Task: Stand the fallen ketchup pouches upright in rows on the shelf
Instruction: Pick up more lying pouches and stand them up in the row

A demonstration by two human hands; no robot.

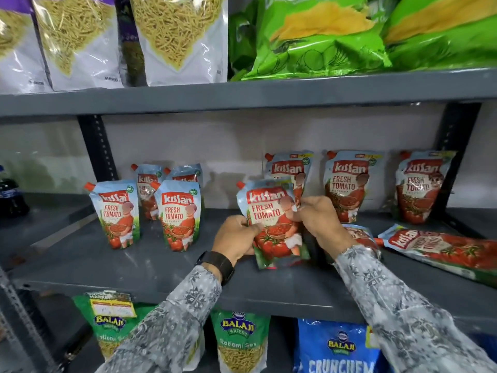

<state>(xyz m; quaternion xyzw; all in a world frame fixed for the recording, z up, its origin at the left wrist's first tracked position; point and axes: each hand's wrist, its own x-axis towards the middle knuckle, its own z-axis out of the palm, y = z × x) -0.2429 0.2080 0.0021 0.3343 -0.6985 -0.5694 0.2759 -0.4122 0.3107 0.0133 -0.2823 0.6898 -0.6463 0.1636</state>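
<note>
On the grey middle shelf, both hands hold one ketchup pouch nearly upright, its base on the shelf board. My left hand grips its lower left edge and my right hand grips its right side. Several pouches stand upright: two in front at the left with two more behind, and three along the back at the right. One pouch lies flat at the right. Another fallen pouch is partly hidden behind my right wrist.
White snack bags and green chip bags fill the upper shelf. Green and blue snack bags stand on the shelf below. A dark bottle sits at the far left. Black uprights flank the ketchup section.
</note>
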